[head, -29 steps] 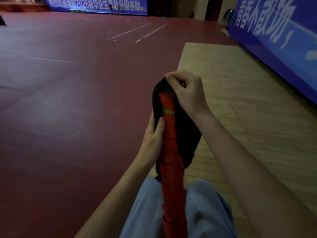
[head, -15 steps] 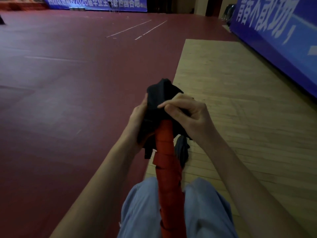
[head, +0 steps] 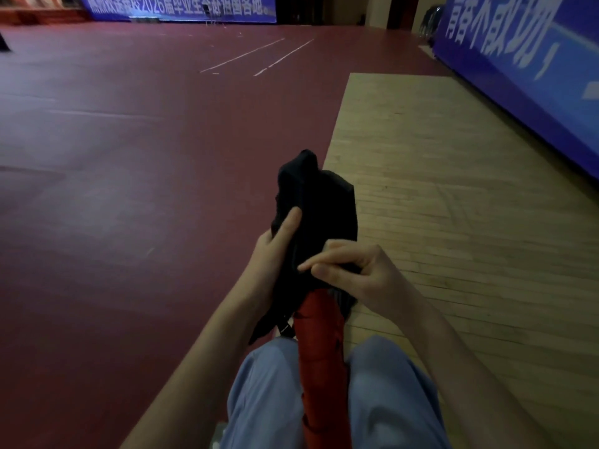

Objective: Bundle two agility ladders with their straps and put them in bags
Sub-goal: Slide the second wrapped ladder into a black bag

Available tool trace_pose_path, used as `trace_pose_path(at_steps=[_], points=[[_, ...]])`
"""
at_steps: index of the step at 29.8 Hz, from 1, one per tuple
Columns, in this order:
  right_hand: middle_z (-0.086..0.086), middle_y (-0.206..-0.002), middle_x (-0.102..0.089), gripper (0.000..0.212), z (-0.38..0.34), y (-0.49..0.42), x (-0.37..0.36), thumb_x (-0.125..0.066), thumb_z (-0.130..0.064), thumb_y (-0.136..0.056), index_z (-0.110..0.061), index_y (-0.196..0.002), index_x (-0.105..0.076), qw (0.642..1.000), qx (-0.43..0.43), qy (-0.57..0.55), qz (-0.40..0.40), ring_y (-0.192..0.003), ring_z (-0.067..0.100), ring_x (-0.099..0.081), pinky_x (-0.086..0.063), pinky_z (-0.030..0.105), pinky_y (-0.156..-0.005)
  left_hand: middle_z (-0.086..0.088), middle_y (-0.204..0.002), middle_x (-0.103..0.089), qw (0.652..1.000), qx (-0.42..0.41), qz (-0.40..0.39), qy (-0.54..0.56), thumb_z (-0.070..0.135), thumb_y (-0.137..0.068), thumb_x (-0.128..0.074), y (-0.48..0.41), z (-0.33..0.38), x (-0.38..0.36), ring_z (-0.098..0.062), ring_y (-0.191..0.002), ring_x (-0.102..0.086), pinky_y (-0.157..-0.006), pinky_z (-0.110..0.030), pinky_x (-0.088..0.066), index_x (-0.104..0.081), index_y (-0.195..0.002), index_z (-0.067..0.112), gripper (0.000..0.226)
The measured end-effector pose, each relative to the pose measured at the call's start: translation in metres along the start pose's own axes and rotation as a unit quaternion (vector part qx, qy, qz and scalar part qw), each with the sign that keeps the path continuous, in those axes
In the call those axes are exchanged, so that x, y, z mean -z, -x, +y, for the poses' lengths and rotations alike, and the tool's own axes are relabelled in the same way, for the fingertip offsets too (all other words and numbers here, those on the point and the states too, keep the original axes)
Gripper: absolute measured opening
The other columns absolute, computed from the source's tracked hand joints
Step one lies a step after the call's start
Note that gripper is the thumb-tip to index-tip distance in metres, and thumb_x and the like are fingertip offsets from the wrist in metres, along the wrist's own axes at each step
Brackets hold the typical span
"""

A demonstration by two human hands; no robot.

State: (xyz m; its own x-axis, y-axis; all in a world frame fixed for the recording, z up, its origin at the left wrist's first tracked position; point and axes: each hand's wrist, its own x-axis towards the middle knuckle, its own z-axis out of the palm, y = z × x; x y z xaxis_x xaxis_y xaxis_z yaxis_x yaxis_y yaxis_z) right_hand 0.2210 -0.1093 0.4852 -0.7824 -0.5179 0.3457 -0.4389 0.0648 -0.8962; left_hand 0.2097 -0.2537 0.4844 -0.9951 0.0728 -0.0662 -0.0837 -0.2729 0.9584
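A bundled red agility ladder stands upright between my knees. Its top end is covered by a black cloth bag. My left hand grips the bag's left side, thumb pressed on the fabric. On the right side, my right hand pinches the bag's lower edge just above the exposed red bundle. The ladder's top is hidden inside the bag. A second ladder is not in view.
I sit on the floor where dark red sports flooring meets a pale wooden strip. A blue banner wall runs along the right. Another blue banner hangs at the far end.
The bag has slid lower over the red bundle, covering more of it. Both hands moved down with the bag; the yellow-marked top of the ladder no longer shows.
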Motion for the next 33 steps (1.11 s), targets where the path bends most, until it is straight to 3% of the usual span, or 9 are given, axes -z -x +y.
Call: trace_pose_path(at_steps=[3,9,15,20,23,25,26,28,33], points=[[-0.015,-0.066,-0.057,0.016,0.007,0.007,-0.002,-0.060,-0.016,-0.082,-0.021,-0.093,-0.070,0.999,-0.031,0.009,-0.029,-0.063,-0.001,-0.052,-0.039,0.011,-0.061,0.003,-0.071,-0.072,1.000,-0.005,0.024,-0.014,0.028,-0.088,-0.050,0.007,-0.015,0.004,-0.007,-0.068,-0.068,-0.061,-0.017,-0.054,-0.063,-0.091,0.011,0.021],[-0.015,-0.074,-0.066,0.021,0.013,0.036,0.001,-0.064,-0.015,-0.082,-0.032,-0.082,-0.075,0.988,-0.117,-0.011,-0.104,-0.076,0.000,-0.062,-0.047,0.015,-0.071,0.003,-0.084,-0.070,0.996,-0.009,0.000,-0.088,0.015,-0.085,-0.057,0.028,-0.045,0.015,-0.001,-0.073,-0.067,-0.067,-0.013,-0.052,-0.064,-0.095,0.013,0.012],[-0.016,-0.082,-0.069,0.023,0.030,0.066,-0.003,-0.063,-0.011,-0.084,-0.031,-0.086,-0.074,0.963,-0.218,-0.044,-0.150,-0.084,0.000,-0.064,-0.048,0.015,-0.075,-0.003,-0.115,-0.065,0.998,0.035,-0.021,-0.054,0.026,-0.079,-0.069,0.052,-0.089,0.010,-0.012,-0.104,-0.064,-0.085,-0.024,-0.053,-0.053,-0.121,0.020,0.045],[-0.019,-0.071,-0.068,0.014,0.040,0.080,-0.001,-0.060,-0.020,-0.088,-0.027,-0.087,-0.072,0.948,-0.268,-0.050,-0.165,-0.075,-0.006,-0.062,-0.045,0.010,-0.072,-0.003,-0.110,-0.066,0.998,0.021,-0.010,-0.064,0.022,-0.067,-0.066,0.055,-0.101,0.003,-0.013,-0.099,-0.066,-0.080,-0.024,-0.054,-0.050,-0.123,0.017,0.058],[-0.014,-0.058,-0.061,0.015,0.034,0.071,-0.001,-0.062,-0.034,-0.082,-0.025,-0.074,-0.071,0.979,-0.188,-0.065,0.039,-0.059,-0.005,-0.055,-0.042,0.011,-0.062,-0.001,-0.112,-0.065,0.997,0.021,-0.037,-0.058,0.024,-0.070,-0.067,0.055,-0.101,0.001,-0.008,-0.100,-0.065,-0.077,-0.020,-0.052,-0.051,-0.121,0.020,0.053],[-0.014,-0.074,-0.063,0.011,0.033,0.058,0.001,-0.066,-0.030,-0.079,-0.020,-0.083,-0.063,0.957,-0.134,-0.063,0.249,-0.066,-0.006,-0.057,-0.044,0.011,-0.063,0.004,-0.111,-0.065,0.997,0.028,-0.048,-0.062,0.024,-0.074,-0.074,0.056,-0.101,-0.002,-0.005,-0.100,-0.065,-0.078,-0.020,-0.052,-0.053,-0.115,0.027,0.045],[-0.014,-0.091,-0.063,0.026,0.032,0.050,0.001,-0.068,-0.033,-0.077,-0.020,-0.097,-0.059,0.948,-0.129,-0.058,0.284,-0.077,-0.007,-0.059,-0.046,0.011,-0.067,0.006,-0.109,-0.066,0.996,0.032,-0.053,-0.058,0.023,-0.075,-0.073,0.057,-0.101,-0.004,-0.004,-0.099,-0.065,-0.078,-0.020,-0.052,-0.053,-0.113,0.029,0.042],[-0.008,-0.114,-0.056,0.052,0.033,0.037,-0.008,-0.070,-0.032,-0.078,-0.024,-0.123,-0.045,0.955,-0.169,-0.074,0.231,-0.097,-0.004,-0.057,-0.050,0.013,-0.078,0.007,-0.106,-0.066,0.997,0.038,-0.060,-0.042,0.015,-0.077,-0.063,0.057,-0.101,-0.010,-0.002,-0.094,-0.066,-0.074,-0.017,-0.052,-0.053,-0.110,0.030,0.037],[-0.009,-0.106,-0.060,0.059,0.040,0.030,-0.031,-0.071,-0.014,-0.078,-0.020,-0.129,-0.042,0.952,-0.224,-0.111,0.174,-0.094,0.001,-0.061,-0.051,0.012,-0.073,0.011,-0.110,-0.062,0.995,0.010,-0.038,-0.093,0.010,-0.090,-0.054,0.072,-0.107,-0.019,-0.001,-0.102,-0.063,-0.081,-0.018,-0.050,-0.047,-0.113,0.035,0.034]])
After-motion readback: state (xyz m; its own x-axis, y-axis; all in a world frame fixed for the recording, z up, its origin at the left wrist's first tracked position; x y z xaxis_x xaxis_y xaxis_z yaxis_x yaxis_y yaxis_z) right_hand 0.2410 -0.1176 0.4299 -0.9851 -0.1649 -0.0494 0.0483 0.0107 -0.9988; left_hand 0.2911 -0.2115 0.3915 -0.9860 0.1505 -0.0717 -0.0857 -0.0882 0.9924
